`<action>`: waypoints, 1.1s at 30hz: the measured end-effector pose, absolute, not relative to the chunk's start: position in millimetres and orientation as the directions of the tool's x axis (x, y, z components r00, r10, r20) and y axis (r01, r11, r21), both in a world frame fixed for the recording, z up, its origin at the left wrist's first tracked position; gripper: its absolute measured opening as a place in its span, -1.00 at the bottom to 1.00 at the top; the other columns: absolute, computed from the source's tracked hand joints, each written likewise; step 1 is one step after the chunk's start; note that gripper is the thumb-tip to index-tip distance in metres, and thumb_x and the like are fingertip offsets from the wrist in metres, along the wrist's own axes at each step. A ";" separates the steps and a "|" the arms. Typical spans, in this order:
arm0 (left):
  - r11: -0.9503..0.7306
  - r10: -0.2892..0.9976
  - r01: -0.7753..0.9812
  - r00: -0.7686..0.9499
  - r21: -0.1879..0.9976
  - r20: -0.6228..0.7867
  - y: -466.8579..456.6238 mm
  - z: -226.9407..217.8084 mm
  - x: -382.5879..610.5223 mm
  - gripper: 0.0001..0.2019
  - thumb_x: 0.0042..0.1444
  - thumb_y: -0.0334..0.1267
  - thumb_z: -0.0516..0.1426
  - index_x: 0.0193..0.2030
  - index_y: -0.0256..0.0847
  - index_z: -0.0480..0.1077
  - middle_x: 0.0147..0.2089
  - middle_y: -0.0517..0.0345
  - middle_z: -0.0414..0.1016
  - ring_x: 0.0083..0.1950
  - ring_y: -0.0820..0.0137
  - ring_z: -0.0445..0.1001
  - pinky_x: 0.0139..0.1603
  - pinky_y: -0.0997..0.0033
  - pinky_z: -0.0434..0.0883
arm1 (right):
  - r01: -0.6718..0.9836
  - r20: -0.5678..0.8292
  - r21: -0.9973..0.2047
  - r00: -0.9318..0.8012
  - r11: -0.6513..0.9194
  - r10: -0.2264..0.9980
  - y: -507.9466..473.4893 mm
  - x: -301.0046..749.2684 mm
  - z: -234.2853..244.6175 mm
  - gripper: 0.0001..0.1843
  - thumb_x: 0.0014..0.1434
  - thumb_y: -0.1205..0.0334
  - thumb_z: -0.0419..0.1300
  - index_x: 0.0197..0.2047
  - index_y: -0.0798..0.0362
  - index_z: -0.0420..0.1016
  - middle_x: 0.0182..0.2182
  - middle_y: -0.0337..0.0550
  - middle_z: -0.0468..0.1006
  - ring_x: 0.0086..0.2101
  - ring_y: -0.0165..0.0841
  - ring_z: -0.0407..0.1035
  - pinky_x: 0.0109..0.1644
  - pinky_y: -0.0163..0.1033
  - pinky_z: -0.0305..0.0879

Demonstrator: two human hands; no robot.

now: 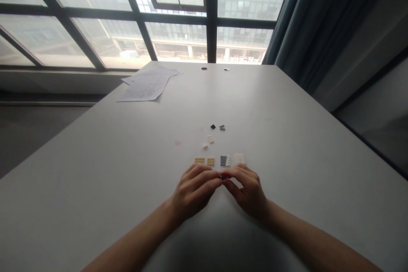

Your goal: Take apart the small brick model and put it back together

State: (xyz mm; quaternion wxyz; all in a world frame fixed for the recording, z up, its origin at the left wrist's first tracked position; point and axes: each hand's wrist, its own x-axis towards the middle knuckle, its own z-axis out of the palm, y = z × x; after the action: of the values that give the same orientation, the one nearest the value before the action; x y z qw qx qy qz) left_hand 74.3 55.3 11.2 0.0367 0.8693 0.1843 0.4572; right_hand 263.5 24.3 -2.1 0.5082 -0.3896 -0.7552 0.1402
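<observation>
Between the fingertips of both hands is a small dark building brick [222,177], mostly covered by the fingers. My left hand [196,188] is closed in a pinch on its left side, and my right hand [247,187] pinches it from the right. Just beyond the fingers lie two tan studded plates, one longer [199,160] and one shorter [211,161]. To their right sits a grey and white studded piece [225,160]. A flat cream piece [239,159] lies beyond my right hand, its near edge partly hidden.
Farther up the white table [95,170] are a white studded plate [210,139], a small white piece [205,146], a black piece [213,126] and grey pieces [222,127]. Printed papers [146,85] lie at the far left. Windows and a dark curtain [306,25] stand behind.
</observation>
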 end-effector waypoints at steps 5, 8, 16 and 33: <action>-0.935 0.345 0.262 0.522 0.238 0.780 56.3 9.2 74.4 -0.80 0.11 -0.46 0.16 -0.12 -0.23 0.42 -0.20 0.03 0.57 -0.21 0.36 0.45 -0.20 0.32 0.42 | 0.441 0.667 -0.611 -0.161 0.658 0.727 24.3 263.2 -2.2 -0.89 0.19 0.35 0.23 -0.18 0.02 0.49 -0.37 -0.16 0.60 -0.35 -0.31 0.43 -0.23 -0.19 0.35; -0.934 0.353 0.252 0.532 0.254 0.770 55.7 8.6 74.5 -0.78 0.10 -0.48 0.16 -0.10 -0.23 0.42 -0.19 0.03 0.57 -0.20 0.36 0.45 -0.19 0.32 0.43 | 0.444 0.668 -0.614 -0.150 0.653 0.729 24.4 263.3 -1.4 -0.91 0.18 0.35 0.23 -0.21 0.02 0.48 -0.39 -0.17 0.58 -0.37 -0.32 0.42 -0.24 -0.20 0.35; -0.939 0.343 0.225 0.547 0.261 0.764 53.1 10.8 76.7 -0.76 0.13 -0.46 0.14 -0.04 -0.24 0.40 -0.18 -0.02 0.55 -0.17 0.33 0.47 -0.20 0.30 0.45 | 0.466 0.658 -0.627 -0.114 0.625 0.745 24.8 263.4 -3.2 -0.95 0.15 0.35 0.25 -0.33 0.04 0.46 -0.48 -0.19 0.53 -0.42 -0.32 0.38 -0.30 -0.20 0.30; -0.939 0.343 0.213 0.523 0.271 0.780 54.6 8.1 75.1 -0.73 0.13 -0.48 0.13 -0.01 -0.25 0.39 -0.17 -0.01 0.56 -0.18 0.35 0.46 -0.19 0.32 0.45 | 0.477 0.661 -0.554 -0.247 0.683 0.709 22.3 264.0 -0.5 -0.95 0.20 0.37 0.18 -0.31 0.05 0.44 -0.45 -0.16 0.55 -0.40 -0.32 0.37 -0.26 -0.17 0.25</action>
State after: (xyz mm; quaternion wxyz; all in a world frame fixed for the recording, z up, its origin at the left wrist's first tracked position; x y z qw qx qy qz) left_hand 75.1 54.6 8.1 0.0707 0.8698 0.1599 0.4614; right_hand 264.0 22.3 -0.5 0.4820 -0.3797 -0.7804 0.1203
